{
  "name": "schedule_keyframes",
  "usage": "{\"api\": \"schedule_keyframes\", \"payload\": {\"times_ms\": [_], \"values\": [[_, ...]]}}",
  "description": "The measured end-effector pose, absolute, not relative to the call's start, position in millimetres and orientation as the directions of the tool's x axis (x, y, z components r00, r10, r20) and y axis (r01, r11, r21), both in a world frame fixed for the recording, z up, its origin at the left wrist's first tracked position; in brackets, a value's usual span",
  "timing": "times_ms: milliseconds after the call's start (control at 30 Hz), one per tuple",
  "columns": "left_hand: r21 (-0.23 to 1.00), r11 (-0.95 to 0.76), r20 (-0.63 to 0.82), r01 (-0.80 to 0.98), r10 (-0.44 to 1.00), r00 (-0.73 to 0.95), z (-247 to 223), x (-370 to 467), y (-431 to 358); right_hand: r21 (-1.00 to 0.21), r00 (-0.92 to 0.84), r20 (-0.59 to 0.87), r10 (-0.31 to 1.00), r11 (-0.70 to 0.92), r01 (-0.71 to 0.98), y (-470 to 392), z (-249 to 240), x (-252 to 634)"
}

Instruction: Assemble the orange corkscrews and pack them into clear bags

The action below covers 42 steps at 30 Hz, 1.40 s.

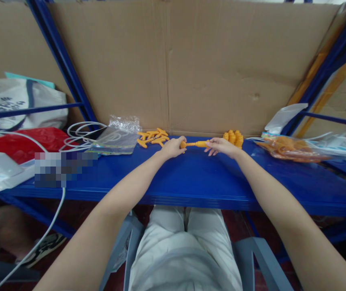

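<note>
Above the blue shelf top, my left hand [173, 148] is closed round the handle end of an orange screw [190, 144], whose threaded shaft points right. The shaft meets an orange tube-shaped piece [201, 144] in line with it; whether the thread has entered the tube I cannot tell. My right hand [221, 146] pinches the tube's right end, the other fingers loosely spread below. Left of my left hand lies a pile of orange T-handled screws [153, 137]. Just behind my right hand stand several orange ribbed pieces [234, 138] in a cluster.
A clear plastic bag [116, 139] and coiled white cable [80, 135] lie left, near a white power strip [11, 173] and red bag [33, 141]. On the right sits a clear bag of orange parts [288, 147]. Cardboard [191, 72] walls the back. Another person's leg [3, 230] shows lower left.
</note>
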<state>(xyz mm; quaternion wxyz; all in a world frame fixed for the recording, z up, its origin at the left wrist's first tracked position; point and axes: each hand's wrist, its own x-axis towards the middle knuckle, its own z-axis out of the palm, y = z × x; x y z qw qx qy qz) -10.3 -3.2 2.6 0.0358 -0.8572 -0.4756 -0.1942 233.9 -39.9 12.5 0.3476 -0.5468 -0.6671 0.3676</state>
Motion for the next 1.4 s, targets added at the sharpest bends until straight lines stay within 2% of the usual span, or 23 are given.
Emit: {"api": "schedule_keyframes", "payload": {"times_ms": [400,600,833,1200,1400], "values": [[0.148,-0.552,0.373,0.821,0.8,0.47,2.4,-9.7,-3.4,-0.863,-0.063,-0.033,0.997,0.003,0.505,-42.5,15.1,227.3],[0.111,-0.538,0.361,0.836,0.805,0.471,2.7,-9.7,-2.9,-0.871,-0.111,0.015,0.994,0.068,0.487,-43.7,16.5,237.6],[0.13,-0.546,0.368,0.827,0.801,0.471,1.9,-10.0,-2.0,-0.877,-0.155,0.072,0.985,0.136,0.46,-37.5,12.7,242.9],[0.141,-0.565,0.372,0.813,0.792,0.485,0.6,-11.6,1.9,-0.867,-0.179,0.029,0.983,0.114,0.485,-41.8,14.7,233.7],[0.153,-0.564,0.361,0.811,0.796,0.485,1.7,-11.8,2.4,-0.829,-0.15,0.08,0.985,0.15,0.539,-39.9,14.7,237.0]]}}
